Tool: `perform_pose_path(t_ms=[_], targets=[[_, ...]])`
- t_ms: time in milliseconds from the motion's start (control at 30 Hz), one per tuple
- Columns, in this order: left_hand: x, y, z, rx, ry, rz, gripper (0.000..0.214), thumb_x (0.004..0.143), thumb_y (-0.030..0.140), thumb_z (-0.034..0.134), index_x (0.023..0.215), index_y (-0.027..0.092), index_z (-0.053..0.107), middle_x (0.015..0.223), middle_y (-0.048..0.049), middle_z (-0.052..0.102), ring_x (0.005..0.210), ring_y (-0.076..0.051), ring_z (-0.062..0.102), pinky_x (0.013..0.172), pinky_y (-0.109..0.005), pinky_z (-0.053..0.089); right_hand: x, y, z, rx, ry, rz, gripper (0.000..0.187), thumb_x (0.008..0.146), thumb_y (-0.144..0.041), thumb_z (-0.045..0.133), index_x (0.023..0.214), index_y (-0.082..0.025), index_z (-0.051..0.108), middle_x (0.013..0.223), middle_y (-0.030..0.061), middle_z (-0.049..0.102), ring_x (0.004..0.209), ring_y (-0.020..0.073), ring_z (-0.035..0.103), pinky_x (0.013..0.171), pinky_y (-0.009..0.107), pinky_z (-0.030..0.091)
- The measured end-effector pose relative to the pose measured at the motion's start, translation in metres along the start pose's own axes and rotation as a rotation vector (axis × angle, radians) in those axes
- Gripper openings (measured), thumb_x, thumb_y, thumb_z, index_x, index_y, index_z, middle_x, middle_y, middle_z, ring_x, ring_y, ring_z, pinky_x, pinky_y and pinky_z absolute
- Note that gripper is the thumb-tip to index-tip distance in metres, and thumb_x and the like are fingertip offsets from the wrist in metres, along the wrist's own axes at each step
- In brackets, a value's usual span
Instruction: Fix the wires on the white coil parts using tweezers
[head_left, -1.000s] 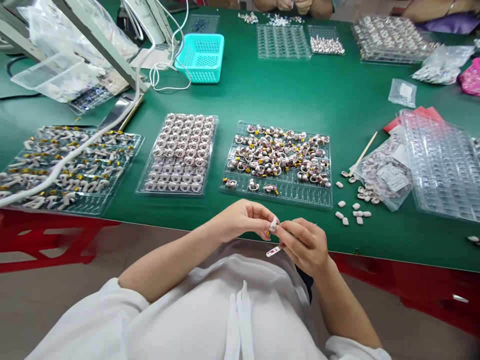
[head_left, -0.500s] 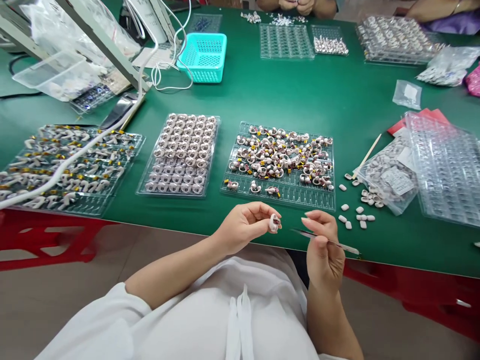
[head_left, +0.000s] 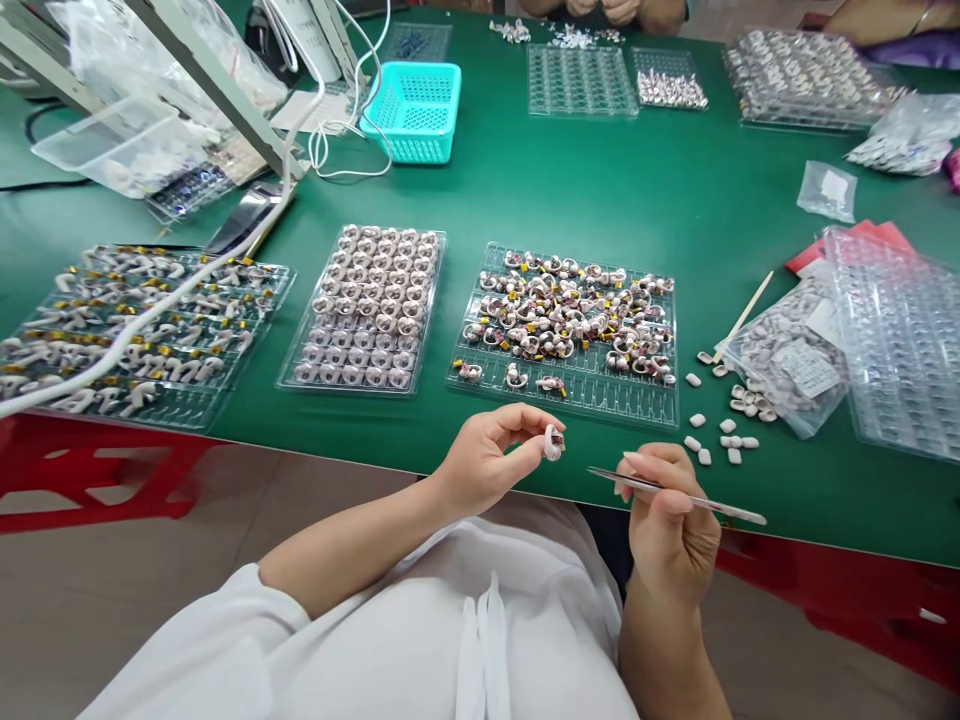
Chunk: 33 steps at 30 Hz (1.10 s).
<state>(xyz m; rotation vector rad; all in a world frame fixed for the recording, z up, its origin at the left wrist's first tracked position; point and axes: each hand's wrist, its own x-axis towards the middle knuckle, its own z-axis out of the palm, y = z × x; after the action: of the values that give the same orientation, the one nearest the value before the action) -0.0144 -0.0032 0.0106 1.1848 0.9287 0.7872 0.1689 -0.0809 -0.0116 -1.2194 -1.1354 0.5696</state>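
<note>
By the left hand (head_left: 481, 460) a small part (head_left: 553, 443) is pinched, by the curled right hand (head_left: 673, 520) tweezers (head_left: 724, 508), near the bench's front edge (head_left: 840, 535).

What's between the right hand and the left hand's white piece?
In the head view: the tip of a thin tool in the right hand, then a gap before the white piece.
</note>
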Motion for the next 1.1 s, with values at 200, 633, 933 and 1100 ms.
perform_pose_path(t_ms=[200, 633, 933, 1100], targets=[[0.001, -0.001, 0.001, 0.014, 0.030, 0.062, 0.015, 0.086, 0.024, 0.066, 0.094, 0.013, 0.071, 0.083, -0.0070, 0.074, 0.074, -0.015, 0.069, 0.073, -0.023, 0.057, -0.003, -0.006, 0.005, 0.199, -0.021, 0.029, 0.019, 0.099, -0.033, 0.056, 0.103, -0.028, 0.073, 0.095, 0.0055, 0.057, 0.082, 0.0199, 0.068, 0.060, 0.038, 0.065], [0.001, -0.001, 0.002, -0.005, 0.054, 0.076, 0.012, 0.085, 0.018, 0.065, 0.094, 0.012, 0.070, 0.082, -0.0065, 0.075, 0.073, -0.014, 0.070, 0.072, -0.023, 0.057, -0.004, -0.006, 0.011, 0.257, -0.058, 0.030, 0.022, 0.094, -0.011, 0.060, 0.108, -0.021, 0.073, 0.104, 0.0068, 0.062, 0.086, 0.0196, 0.073, 0.069, 0.038, 0.070], [0.001, -0.004, 0.002, 0.004, 0.060, 0.080, 0.013, 0.085, 0.019, 0.065, 0.094, 0.012, 0.070, 0.083, -0.0066, 0.075, 0.073, -0.013, 0.070, 0.071, -0.022, 0.057, -0.004, -0.004, 0.015, 0.250, -0.030, -0.011, 0.023, 0.094, -0.011, 0.060, 0.109, -0.022, 0.073, 0.103, 0.0062, 0.062, 0.087, 0.0196, 0.072, 0.069, 0.039, 0.070], [0.002, -0.004, 0.002, -0.001, 0.064, 0.072, 0.013, 0.083, 0.018, 0.067, 0.094, 0.012, 0.071, 0.082, -0.0061, 0.075, 0.073, -0.013, 0.070, 0.071, -0.022, 0.057, -0.004, -0.003, 0.015, 0.256, -0.040, -0.009, 0.024, 0.093, -0.011, 0.060, 0.110, -0.022, 0.073, 0.103, 0.0066, 0.062, 0.087, 0.0201, 0.072, 0.069, 0.040, 0.070]])
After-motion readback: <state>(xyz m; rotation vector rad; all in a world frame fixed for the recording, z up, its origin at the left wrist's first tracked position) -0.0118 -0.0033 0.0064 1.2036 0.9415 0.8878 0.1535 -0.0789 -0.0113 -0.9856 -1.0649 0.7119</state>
